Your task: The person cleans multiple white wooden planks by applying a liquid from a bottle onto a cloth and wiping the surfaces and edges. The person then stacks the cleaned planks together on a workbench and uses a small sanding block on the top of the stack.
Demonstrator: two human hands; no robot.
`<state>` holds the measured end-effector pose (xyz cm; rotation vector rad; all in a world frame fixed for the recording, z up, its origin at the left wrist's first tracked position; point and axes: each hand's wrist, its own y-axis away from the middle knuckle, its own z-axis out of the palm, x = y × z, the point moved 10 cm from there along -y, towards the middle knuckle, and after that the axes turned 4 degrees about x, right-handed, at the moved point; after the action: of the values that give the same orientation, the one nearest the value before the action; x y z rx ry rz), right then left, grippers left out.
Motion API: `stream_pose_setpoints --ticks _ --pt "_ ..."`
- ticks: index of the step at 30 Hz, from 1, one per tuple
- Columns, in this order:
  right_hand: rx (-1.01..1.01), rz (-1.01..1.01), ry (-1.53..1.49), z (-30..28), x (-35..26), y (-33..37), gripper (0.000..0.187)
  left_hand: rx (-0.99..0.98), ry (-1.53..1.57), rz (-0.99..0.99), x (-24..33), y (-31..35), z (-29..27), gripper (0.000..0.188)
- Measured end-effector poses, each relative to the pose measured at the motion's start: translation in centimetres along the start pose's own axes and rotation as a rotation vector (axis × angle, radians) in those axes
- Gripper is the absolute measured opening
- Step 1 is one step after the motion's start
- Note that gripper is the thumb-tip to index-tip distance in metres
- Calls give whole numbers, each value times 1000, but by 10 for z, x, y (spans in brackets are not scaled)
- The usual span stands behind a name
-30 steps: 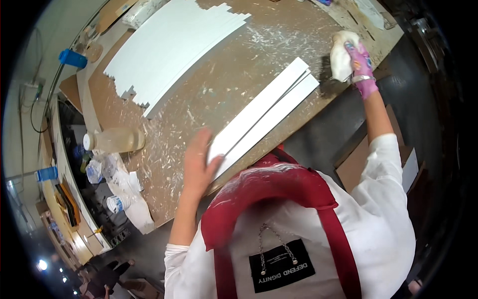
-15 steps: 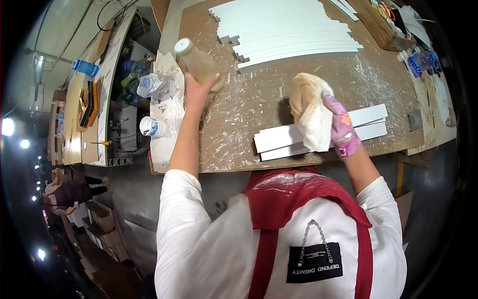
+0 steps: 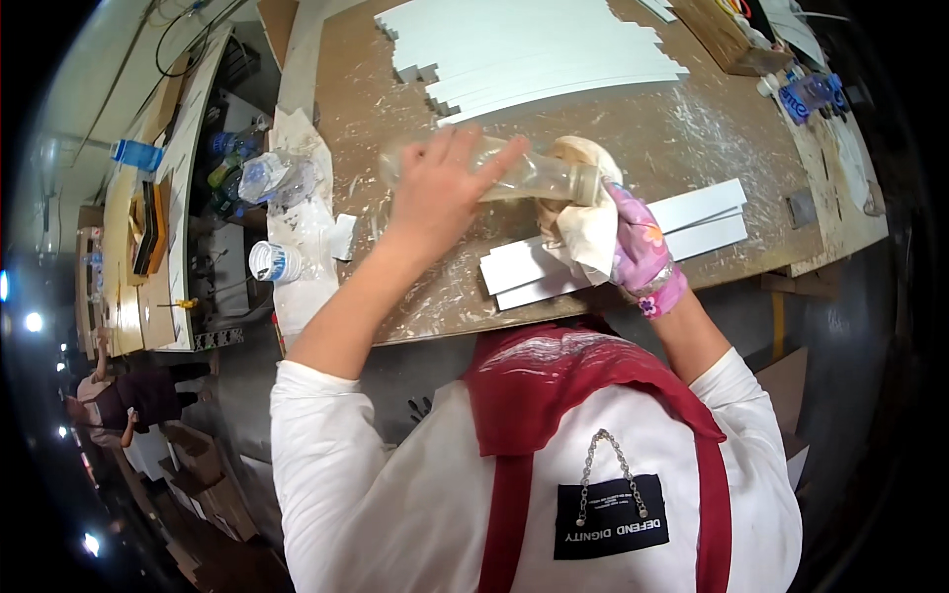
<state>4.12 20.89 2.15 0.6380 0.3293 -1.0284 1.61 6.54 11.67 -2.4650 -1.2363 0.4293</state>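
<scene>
My bare left hand (image 3: 443, 188) grips a clear plastic bottle (image 3: 529, 176), tipped onto its side above the worktable (image 3: 415, 296). Its capped end meets a cream cloth (image 3: 585, 237), or is very close to it; I cannot tell which. That cloth is bunched in my right hand (image 3: 645, 255), which wears a pink flowered glove. Beneath the cloth lie a few white strips (image 3: 697, 225), angled along the near edge and partly hidden. Farther off, many white strips (image 3: 534, 49) lie side by side in a broad sheet.
A crumpled plastic bottle (image 3: 282, 178) and a white tub (image 3: 274, 261) stand at the table's left edge. Toward the far right are a wooden box (image 3: 727, 40) and another bottle (image 3: 809, 97). A person (image 3: 138, 400) stands at the far left.
My left hand has swung the bottle from upright-leaning at the left over to the right, onto its side with its cap at the cloth. My right hand keeps hold of the cloth.
</scene>
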Motion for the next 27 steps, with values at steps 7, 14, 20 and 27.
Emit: stream_pose_setpoints --ticks 7,14,20,27 --pt "19 116 -285 -30 14 -10 52 56 -197 120 0 -24 -28 66" --pt "-25 178 -384 -30 19 -4 51 -34 -281 114 -2 -22 -24 69" --pt "-243 208 -527 -12 18 -12 52 -40 -152 72 0 -10 -6 69" --pt "-234 138 -423 -29 -15 -10 46 72 325 -285 -94 2 44 71"
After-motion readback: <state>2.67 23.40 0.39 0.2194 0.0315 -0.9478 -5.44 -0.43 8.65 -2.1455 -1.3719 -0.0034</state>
